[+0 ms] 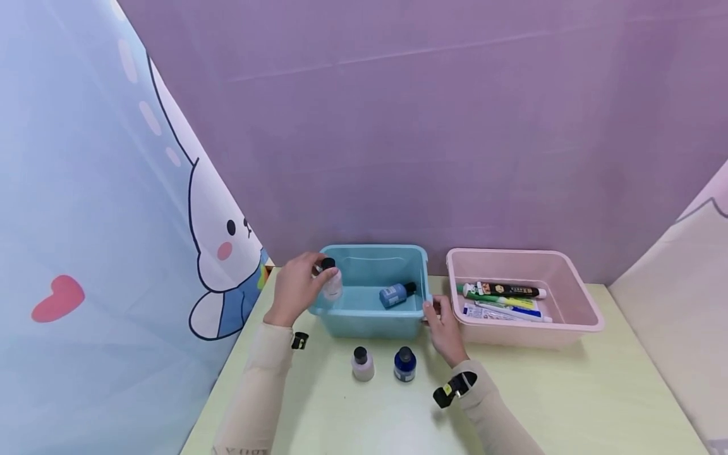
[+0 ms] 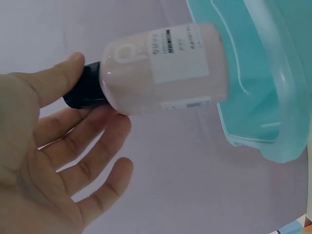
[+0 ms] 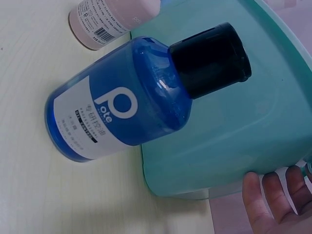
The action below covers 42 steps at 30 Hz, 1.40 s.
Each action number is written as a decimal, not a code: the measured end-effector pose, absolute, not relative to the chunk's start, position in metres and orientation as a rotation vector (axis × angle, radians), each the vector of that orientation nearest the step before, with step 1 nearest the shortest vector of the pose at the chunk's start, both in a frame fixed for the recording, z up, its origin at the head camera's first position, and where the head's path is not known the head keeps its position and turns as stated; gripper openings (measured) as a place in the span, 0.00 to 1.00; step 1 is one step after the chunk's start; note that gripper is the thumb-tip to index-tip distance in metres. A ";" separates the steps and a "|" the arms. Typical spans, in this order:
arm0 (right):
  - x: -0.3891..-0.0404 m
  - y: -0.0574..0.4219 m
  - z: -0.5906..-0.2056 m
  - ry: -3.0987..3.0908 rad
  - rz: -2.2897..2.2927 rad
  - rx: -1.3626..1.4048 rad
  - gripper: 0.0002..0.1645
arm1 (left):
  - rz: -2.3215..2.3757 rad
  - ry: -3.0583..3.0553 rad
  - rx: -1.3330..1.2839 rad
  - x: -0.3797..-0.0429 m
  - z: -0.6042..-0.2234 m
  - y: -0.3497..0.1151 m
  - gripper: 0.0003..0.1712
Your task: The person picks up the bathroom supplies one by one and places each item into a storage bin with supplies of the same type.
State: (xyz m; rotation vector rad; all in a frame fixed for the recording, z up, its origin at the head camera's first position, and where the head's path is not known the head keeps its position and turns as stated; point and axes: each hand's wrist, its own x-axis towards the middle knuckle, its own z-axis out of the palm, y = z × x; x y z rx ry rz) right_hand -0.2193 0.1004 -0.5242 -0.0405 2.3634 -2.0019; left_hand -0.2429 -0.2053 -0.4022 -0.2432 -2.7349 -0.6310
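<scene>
In the head view my left hand [image 1: 297, 287] pinches the black cap of a pale pink bottle [image 1: 332, 288] over the left side of the teal bin [image 1: 364, 323]. The left wrist view shows thumb and fingers on that cap, the labelled bottle [image 2: 165, 68] tilted beside the bin's rim. A blue bottle [image 1: 394, 295] with a black cap lies on its side inside the bin. My right hand [image 1: 446, 335] holds the bin's right front corner, fingertips [image 3: 252, 181] against its wall. In front stand another pale pink bottle [image 1: 363, 366] and a dark blue bottle [image 1: 405, 365].
A pink bin [image 1: 529, 333] stands to the right, close beside the teal one, with several markers, pens and a tube inside. A purple backdrop [image 1: 398, 139] rises behind both bins. A curtain with a cartoon rabbit [image 1: 227, 253] borders the table on the left.
</scene>
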 end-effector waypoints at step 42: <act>-0.239 0.102 -0.565 2.361 -2.060 -0.053 0.27 | -0.367 -3.102 -0.351 -0.313 -0.405 -0.196 0.11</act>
